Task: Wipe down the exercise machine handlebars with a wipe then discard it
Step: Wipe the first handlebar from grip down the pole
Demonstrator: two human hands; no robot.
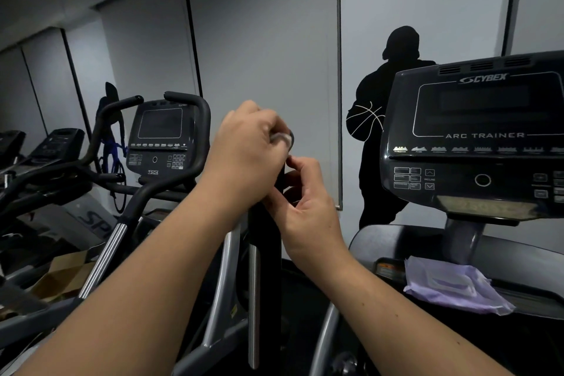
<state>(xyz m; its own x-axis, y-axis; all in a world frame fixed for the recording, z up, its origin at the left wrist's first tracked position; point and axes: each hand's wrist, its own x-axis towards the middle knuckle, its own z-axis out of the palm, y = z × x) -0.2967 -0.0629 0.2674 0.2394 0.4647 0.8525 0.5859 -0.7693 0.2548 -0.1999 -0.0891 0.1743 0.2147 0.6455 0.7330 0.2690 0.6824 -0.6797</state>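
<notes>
The wipe [281,138] is a small white crumpled wad, mostly hidden inside the left hand [244,159], which curls around it and presses it against the top of the black upright handlebar [265,223]; only a pale edge shows between the fingers and the bar's rounded end. That handlebar runs nearly vertical, its long axis rising from the lower frame to its tip at the wipe, with a bare silver tube [253,299] running parallel just below the grip. The right hand [305,207] sits directly beneath the left one on the same handlebar, fingers curled around the black grip, thumb and forefinger meeting near the lower edge of the wipe. Right of the handlebar stands the machine's dark console [476,137], marked Cybex Arc Trainer, its screen unlit. Below the console, on the machine's housing, lies a flat lilac wipe packet [451,287] with its flap facing up. Left of the handlebar stands a second machine [161,137] with its own console and curved black handles, partly blocked by the left forearm. Behind the handlebar, grey wall panels [262,40] carry a black silhouette of a basketball player [378,119], half covered by the console.
</notes>
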